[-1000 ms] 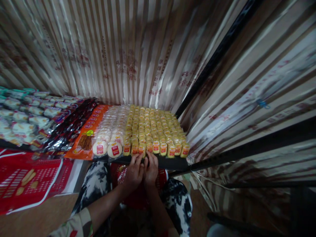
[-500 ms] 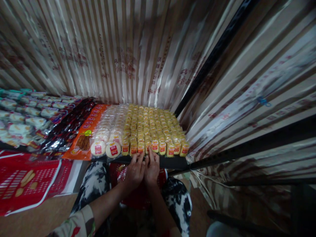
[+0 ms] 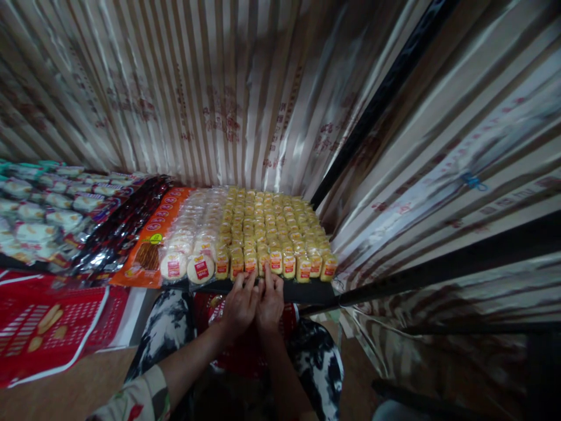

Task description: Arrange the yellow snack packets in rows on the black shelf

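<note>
My left hand [image 3: 240,303] and my right hand [image 3: 269,302] are side by side at the shelf's front edge, nearly touching. Their fingers stretch forward onto the front of the yellow wrapped cakes [image 3: 276,262]. One finger of the right hand rests against a small pack's red label; the left fingertips reach the packs just beside it. Nothing shows in either palm, and the thumbs are mostly hidden. The yellow packs stand upright in tight rows. To their left are rows of round white wrapped crackers [image 3: 200,268], lying on edge in clear film.
Left along the black shelf [image 3: 307,290] lie an orange snack bag [image 3: 144,248], dark shiny packs [image 3: 118,219] and white-wrapped snacks [image 3: 37,229]. A red basket [image 3: 83,327] sits low left. Black posts [image 3: 372,111] and a striped curtain [image 3: 245,88] border the shelf.
Both hands stay at nearly the same place against the yellow packs, fingers barely shifted. The view has moved very slightly.
</note>
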`<state>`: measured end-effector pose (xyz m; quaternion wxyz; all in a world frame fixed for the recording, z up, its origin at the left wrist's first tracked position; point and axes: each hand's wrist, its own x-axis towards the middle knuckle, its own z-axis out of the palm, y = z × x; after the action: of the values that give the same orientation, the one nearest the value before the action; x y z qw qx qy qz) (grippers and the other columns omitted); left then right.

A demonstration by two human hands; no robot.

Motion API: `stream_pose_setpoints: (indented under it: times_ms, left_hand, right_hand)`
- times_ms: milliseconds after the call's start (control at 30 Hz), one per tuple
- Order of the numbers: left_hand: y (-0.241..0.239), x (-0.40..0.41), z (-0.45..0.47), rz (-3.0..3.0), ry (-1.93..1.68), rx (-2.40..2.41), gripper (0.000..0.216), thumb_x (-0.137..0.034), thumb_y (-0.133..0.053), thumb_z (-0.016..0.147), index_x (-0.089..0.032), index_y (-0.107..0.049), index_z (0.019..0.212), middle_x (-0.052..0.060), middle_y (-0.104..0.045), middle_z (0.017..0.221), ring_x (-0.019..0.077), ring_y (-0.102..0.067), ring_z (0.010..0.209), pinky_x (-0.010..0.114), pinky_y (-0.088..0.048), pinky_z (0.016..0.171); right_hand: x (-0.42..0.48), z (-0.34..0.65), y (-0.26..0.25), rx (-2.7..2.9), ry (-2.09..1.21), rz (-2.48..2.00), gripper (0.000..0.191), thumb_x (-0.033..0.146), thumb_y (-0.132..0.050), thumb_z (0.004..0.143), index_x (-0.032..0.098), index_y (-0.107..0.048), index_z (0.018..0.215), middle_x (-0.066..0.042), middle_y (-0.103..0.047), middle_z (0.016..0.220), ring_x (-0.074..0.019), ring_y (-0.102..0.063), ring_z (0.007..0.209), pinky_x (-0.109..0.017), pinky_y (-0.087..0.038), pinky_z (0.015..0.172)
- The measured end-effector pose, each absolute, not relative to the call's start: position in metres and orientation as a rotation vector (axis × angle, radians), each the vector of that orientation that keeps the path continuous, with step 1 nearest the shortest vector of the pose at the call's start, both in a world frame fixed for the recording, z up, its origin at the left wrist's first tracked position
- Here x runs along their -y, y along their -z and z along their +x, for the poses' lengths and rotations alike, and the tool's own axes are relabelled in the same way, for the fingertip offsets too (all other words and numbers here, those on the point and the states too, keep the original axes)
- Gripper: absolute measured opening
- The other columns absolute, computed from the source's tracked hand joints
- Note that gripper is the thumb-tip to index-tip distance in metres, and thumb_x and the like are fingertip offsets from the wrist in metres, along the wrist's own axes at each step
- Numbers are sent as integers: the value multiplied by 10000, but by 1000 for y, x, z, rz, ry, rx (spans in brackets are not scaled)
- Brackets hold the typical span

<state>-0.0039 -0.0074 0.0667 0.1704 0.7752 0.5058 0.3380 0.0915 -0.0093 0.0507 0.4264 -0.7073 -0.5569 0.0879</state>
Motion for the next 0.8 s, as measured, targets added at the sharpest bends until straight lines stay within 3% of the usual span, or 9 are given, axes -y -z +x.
stream_pose_setpoints:
  times_ms: [267,467,700,800]
  left_hand:
    - [-66,9,-5,2134,-942,-1421,438,-307,-255,941,-102,-439,1281,165,-517,1154,210,-534,1052,356,-503,867]
    - [-70,19,-10,2176,-959,-1314,371,-229,-288,921,-129,-498,1210,118,-530,1177,198,-479,1124,381,-432,971]
    - [-44,57,-23,2031,-959,-1284,293,-163,-339,875,-140,-576,1047,102,-588,1023,180,-547,991,351,-468,895]
    - [-18,58,-33,1890,-737,-1468,296,-133,-360,853,-158,-578,1051,100,-596,1045,178,-568,983,338,-475,864]
  right_hand:
    - [11,91,-51,1442,-246,-1787,455,305,-301,894,237,-423,1326,-74,-503,984,-198,-535,881,-326,-464,758]
    - [14,89,-47,1376,-357,-1632,396,230,-290,870,159,-488,1205,-108,-548,1037,-193,-535,949,-359,-441,857]
    - [41,82,-52,1255,-315,-1503,205,257,-369,871,166,-537,945,-81,-594,900,-172,-568,841,-315,-465,781]
    - [58,75,-37,1319,-445,-1512,205,264,-371,869,185,-559,849,-61,-624,814,-166,-589,782,-292,-474,738]
